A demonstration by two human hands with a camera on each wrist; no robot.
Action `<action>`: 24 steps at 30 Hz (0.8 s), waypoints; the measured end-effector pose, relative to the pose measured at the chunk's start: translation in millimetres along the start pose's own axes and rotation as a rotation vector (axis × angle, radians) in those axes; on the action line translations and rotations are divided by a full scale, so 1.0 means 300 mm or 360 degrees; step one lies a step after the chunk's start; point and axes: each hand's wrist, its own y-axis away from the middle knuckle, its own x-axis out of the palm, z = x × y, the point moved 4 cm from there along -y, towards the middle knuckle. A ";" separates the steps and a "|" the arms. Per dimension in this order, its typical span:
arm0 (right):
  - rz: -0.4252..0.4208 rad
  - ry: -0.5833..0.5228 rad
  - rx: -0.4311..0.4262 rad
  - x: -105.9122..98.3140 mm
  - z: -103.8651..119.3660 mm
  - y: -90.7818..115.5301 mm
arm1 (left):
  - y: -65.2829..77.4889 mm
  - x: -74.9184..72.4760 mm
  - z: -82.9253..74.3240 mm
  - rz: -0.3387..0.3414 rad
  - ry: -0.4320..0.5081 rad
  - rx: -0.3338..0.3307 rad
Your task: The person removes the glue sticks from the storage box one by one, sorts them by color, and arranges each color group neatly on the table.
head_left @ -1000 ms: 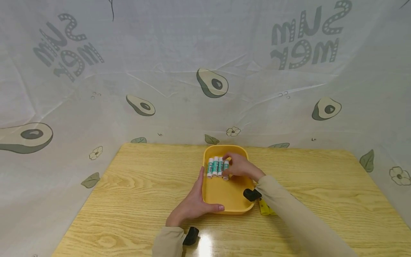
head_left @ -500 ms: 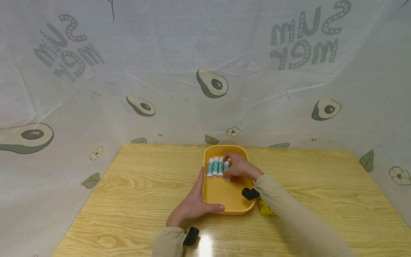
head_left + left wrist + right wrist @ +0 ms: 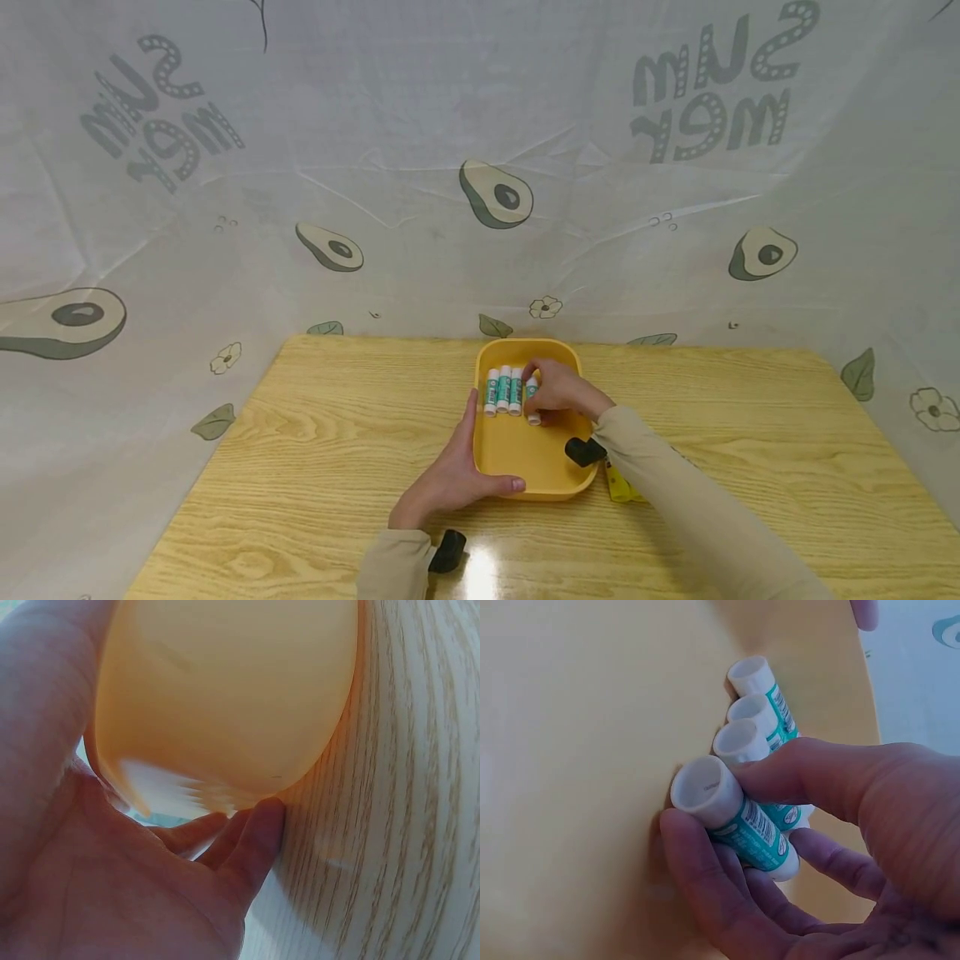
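Note:
A yellow plastic tray stands on the wooden table with several white-and-green glue sticks inside. My left hand grips its near left corner. The fingers rest against the tray's outer wall in the left wrist view, and the thumb lies over the near rim. Inside the tray, my right hand pinches the rightmost glue stick between thumb and fingers. That stick stands slightly apart from the row of other glue sticks to its left. My right fingers partly cover it in the head view.
A yellow object with dark marks lies right of the tray, partly hidden under the right sleeve. The wooden table extends to both sides. Behind it hangs a pale printed cloth.
The pinched glue stick has moved slightly right and toward the near side, widening the gap to the row. My right hand shifts slightly with it. The left hand and tray stay put.

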 end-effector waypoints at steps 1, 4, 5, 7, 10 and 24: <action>0.0001 0.0000 0.0000 -0.001 0.001 0.002 | 0.000 0.000 0.000 0.0000 0.0001 -0.0001; 0.0004 -0.0041 -0.0007 -0.004 0.005 0.006 | 0.000 0.000 0.001 0.0000 0.0001 -0.0002; 0.0002 -0.0060 -0.0011 -0.005 0.005 0.007 | 0.000 0.001 0.001 0.0000 0.0003 -0.0002; -0.0003 -0.0104 -0.0018 -0.007 0.004 0.005 | 0.000 0.001 0.001 -0.0002 0.0009 0.0002; -0.0022 -0.0146 -0.0036 -0.010 -0.001 -0.003 | -0.001 0.001 0.001 -0.0004 0.0015 0.0006; -0.0042 -0.0362 -0.0139 -0.032 0.010 0.009 | -0.003 0.001 0.000 0.0008 0.0021 0.0020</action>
